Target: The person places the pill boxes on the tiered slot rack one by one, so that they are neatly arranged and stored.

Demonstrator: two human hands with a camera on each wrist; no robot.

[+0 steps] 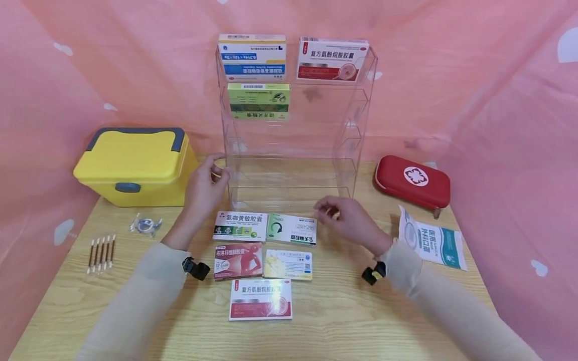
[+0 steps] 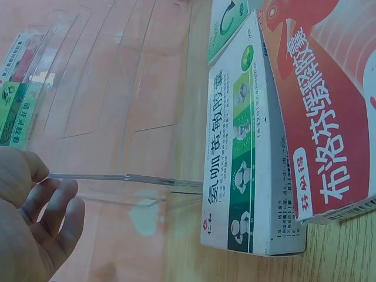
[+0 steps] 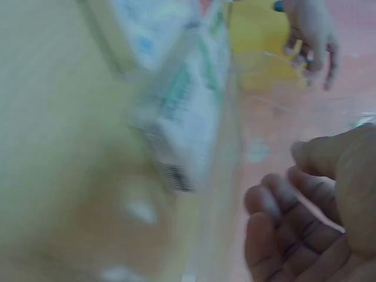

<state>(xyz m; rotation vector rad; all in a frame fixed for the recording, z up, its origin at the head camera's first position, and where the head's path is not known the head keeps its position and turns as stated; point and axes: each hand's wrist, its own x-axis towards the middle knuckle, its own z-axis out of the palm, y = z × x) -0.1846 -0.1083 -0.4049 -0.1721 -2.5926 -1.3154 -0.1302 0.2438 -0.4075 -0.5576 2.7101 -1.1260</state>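
Note:
A clear tiered rack [image 1: 293,160] stands at the back of the table. My left hand [image 1: 208,180] pinches the edge of its left side panel between thumb and fingers, as the left wrist view shows [image 2: 41,205]. My right hand [image 1: 345,220] hovers by the rack's lower right front, fingers loosely bent, holding nothing. Nearest to it lies a green-and-white medicine box [image 1: 292,229]. Beside that is a white medicine box with a green band [image 1: 240,225]. In front lie a red-pink box [image 1: 238,260], a pale yellow-white box [image 1: 288,264] and a white-and-red box [image 1: 261,300].
On the rack sit a blue-and-white box [image 1: 253,57], a white-and-red box [image 1: 332,59] and a green box [image 1: 259,102]. A yellow case [image 1: 131,165], a small bagged item [image 1: 145,224] and cotton swabs [image 1: 101,254] are left; a red pouch [image 1: 412,181] and mask packet [image 1: 432,239] right.

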